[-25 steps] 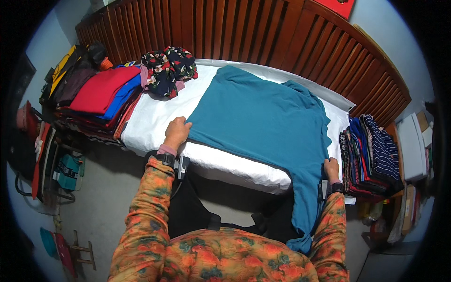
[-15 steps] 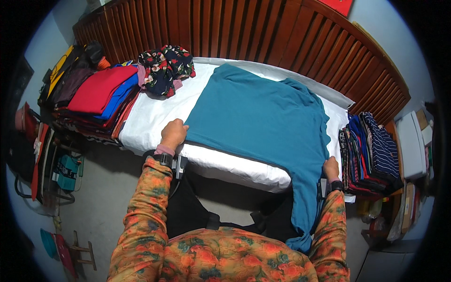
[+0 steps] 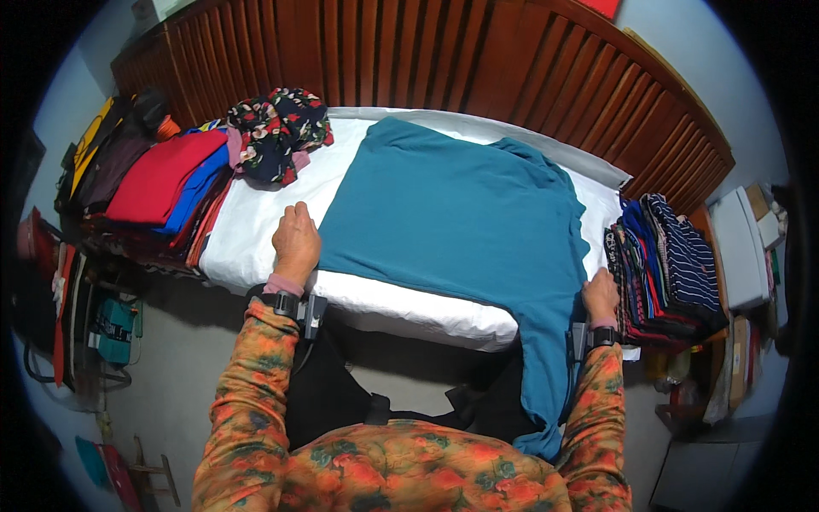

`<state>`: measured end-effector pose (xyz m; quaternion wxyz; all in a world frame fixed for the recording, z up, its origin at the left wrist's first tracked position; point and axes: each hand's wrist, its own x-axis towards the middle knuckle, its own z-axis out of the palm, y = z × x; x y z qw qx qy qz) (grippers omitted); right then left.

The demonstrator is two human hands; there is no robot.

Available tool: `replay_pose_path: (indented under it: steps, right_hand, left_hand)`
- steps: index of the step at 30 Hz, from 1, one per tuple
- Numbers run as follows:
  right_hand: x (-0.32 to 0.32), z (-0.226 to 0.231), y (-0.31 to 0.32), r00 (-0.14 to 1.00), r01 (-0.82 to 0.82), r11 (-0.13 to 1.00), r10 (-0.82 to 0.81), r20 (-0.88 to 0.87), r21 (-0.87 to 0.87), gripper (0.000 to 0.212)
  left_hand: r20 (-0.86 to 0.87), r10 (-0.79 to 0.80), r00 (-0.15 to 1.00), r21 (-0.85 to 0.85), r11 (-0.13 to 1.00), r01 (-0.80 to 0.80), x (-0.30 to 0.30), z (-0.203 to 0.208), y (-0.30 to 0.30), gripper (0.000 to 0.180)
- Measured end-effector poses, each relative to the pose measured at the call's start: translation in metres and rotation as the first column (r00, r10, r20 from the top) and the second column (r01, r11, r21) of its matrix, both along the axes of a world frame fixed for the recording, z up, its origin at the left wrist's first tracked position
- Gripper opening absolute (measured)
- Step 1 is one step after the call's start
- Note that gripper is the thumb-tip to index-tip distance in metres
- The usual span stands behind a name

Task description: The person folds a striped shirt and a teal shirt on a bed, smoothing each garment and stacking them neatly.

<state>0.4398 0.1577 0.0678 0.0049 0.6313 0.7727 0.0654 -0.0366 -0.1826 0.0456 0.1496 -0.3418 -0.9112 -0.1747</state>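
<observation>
A teal long-sleeved top (image 3: 452,213) lies spread flat on a white-covered bed or bench (image 3: 409,311). One sleeve hangs over the near edge toward my body. My left hand (image 3: 296,245) is just beyond the top's left edge, over the white cover, its fingers loosely bent and apart with no cloth seen in them. At the right edge of the top, above the hanging sleeve, my right hand (image 3: 601,296) has its fingers closed against the teal fabric. Its fingertips are partly hidden.
Folded clothes, a red one (image 3: 162,175) on top, are piled at the left beside a crumpled floral garment (image 3: 280,135). At the right stands another folded stack with a striped piece (image 3: 689,263). A slatted wooden backrest (image 3: 409,60) runs behind. Small stools (image 3: 153,478) stand lower left.
My left hand has come off the top's lower left corner and risen slightly, its fingers loosening. My right hand stays by the right edge. The whole view has shifted a little.
</observation>
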Motion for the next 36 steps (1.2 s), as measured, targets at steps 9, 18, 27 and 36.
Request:
replay_pose_path:
  steps: [9,18,27,36]
  right_hand:
    - [-0.090,0.036,-0.061,0.565,-0.811,0.581,0.747,-0.349,-0.070,0.026]
    - [-0.144,0.003,-0.143,0.371,-0.925,0.378,0.869,-0.329,-0.044,0.021]
    - [-0.135,-0.002,-0.140,0.462,-0.882,0.453,0.774,-0.434,-0.131,0.016]
    - [-0.136,0.007,-0.145,0.426,-0.901,0.370,0.851,-0.306,-0.226,0.011]
  left_hand:
    - [0.334,-0.563,0.756,0.165,0.825,0.541,0.036,0.020,0.009,0.020]
    - [0.270,-0.591,0.761,-0.117,0.764,0.635,0.042,0.022,-0.017,0.024]
    - [0.362,-0.383,0.850,-0.245,0.840,0.484,0.028,0.019,-0.028,0.018]
    - [0.266,-0.384,0.884,-0.344,0.819,0.459,0.030,0.023,-0.041,0.015]
